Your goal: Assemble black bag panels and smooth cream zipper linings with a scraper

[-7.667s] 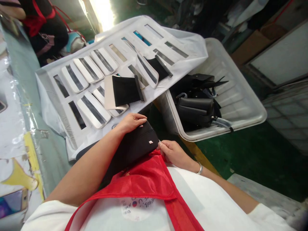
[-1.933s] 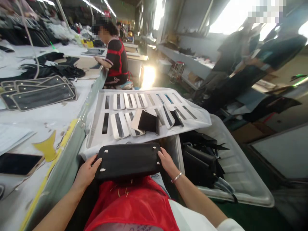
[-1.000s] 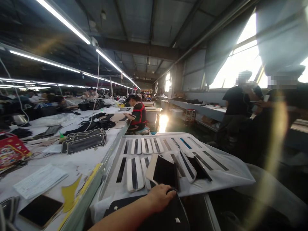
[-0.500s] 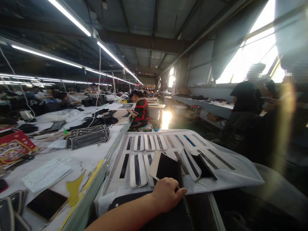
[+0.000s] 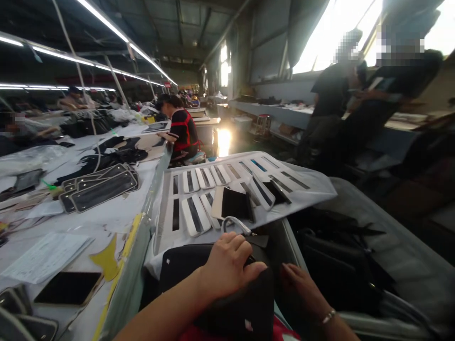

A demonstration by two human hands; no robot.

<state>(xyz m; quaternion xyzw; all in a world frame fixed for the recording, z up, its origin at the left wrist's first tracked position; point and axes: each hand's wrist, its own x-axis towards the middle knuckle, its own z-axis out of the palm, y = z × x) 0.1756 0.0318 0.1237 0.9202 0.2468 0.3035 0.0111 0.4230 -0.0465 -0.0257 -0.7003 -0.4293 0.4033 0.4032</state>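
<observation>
A black bag (image 5: 185,270) with a grey handle (image 5: 234,222) is in front of me, low in the view. My left hand (image 5: 232,258) is closed over the bag's upper edge, its thumb pointing right. A dark flap or tag (image 5: 259,240) shows just beyond the knuckles. My right hand (image 5: 302,284) hangs in shadow to the right of the bag, apart from it, with fingers loosely extended and nothing visible in them. Beyond the bag, a cream-and-black panel (image 5: 234,204) lies on a plastic-covered board (image 5: 161,237), among white padded pieces (image 5: 195,215) with dark strips.
At left stands a white worktable (image 5: 117,208) bearing stacked grey-edged panels (image 5: 106,187), a paper sheet (image 5: 50,255) and a yellow scrap (image 5: 106,258). A plastic-lined bin (image 5: 355,208) with dark bags is at right. A seated person (image 5: 181,128) works ahead; two people stand right.
My right hand has come into view beside the bag. The black bag has come up, its handle now showing past my left hand. The view has shifted right and down.
</observation>
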